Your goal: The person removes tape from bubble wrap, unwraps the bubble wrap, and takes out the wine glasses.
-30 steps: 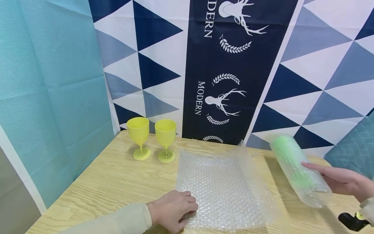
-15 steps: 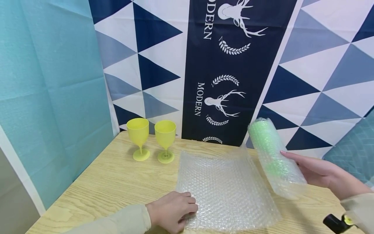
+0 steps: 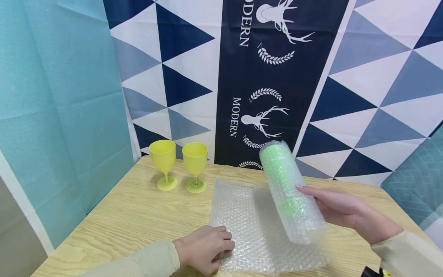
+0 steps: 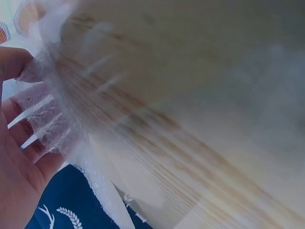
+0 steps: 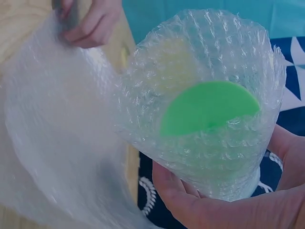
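My right hand (image 3: 340,207) grips a bubble-wrapped green goblet (image 3: 285,177) around its side, tilted, above the right part of a flat bubble wrap sheet (image 3: 238,215). In the right wrist view, the goblet's round green base (image 5: 209,107) shows at the roll's end; the film blurs the rest of its shape. My left hand (image 3: 205,248) holds the sheet's near left edge at the table. The left wrist view shows the sheet's clear film (image 4: 52,114) between that hand's thumb and fingers. Two yellow goblets (image 3: 162,157) (image 3: 195,159) stand upright behind the left hand.
The wooden table (image 3: 128,207) runs back to a patterned cloth (image 3: 187,77) with triangles and deer heads. A turquoise cloth (image 3: 62,96) hangs along the left side. Part of a black mount (image 3: 370,272) shows below the right sleeve.
My right hand has carried the wrapped green goblet leftward, from beyond the sheet's right side to over it. The left hand and the yellow goblets stay put.
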{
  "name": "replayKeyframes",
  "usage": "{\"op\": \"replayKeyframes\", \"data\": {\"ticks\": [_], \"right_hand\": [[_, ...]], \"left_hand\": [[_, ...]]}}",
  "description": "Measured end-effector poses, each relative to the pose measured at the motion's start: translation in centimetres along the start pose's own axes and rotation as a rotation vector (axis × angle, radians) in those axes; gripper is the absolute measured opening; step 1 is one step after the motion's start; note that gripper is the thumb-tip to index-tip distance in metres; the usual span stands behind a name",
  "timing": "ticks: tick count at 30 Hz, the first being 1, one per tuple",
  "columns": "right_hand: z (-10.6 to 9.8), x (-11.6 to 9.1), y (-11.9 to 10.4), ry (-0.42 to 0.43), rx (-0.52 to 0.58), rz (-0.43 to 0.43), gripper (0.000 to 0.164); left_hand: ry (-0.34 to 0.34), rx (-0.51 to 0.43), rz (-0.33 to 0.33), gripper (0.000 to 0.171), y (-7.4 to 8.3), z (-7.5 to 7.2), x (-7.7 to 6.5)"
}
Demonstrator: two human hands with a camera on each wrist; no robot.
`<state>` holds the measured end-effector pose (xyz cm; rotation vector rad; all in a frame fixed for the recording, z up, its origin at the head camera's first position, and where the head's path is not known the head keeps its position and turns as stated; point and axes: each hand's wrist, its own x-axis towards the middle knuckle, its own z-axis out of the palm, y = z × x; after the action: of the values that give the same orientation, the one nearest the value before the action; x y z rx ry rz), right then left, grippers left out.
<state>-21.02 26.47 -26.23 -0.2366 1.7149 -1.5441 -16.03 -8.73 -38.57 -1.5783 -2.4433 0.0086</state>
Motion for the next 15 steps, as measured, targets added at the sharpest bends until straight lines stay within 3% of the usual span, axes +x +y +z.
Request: {"op": "replayKeyframes", "data": {"ticks": [7, 15], "right_hand": [[2.6, 1.9, 1.7, 0.053, 0.021, 0.017, 0.065], [6.1, 4.4, 5.2, 0.167, 0.200, 0.055, 0.075]], "left_hand": [[-0.001, 0.001, 0.015, 0.024, 0.1, 0.0, 0.1], [-0.047, -0.141, -0.053, 0.019, -0.3, -0.8, 0.1]]}}
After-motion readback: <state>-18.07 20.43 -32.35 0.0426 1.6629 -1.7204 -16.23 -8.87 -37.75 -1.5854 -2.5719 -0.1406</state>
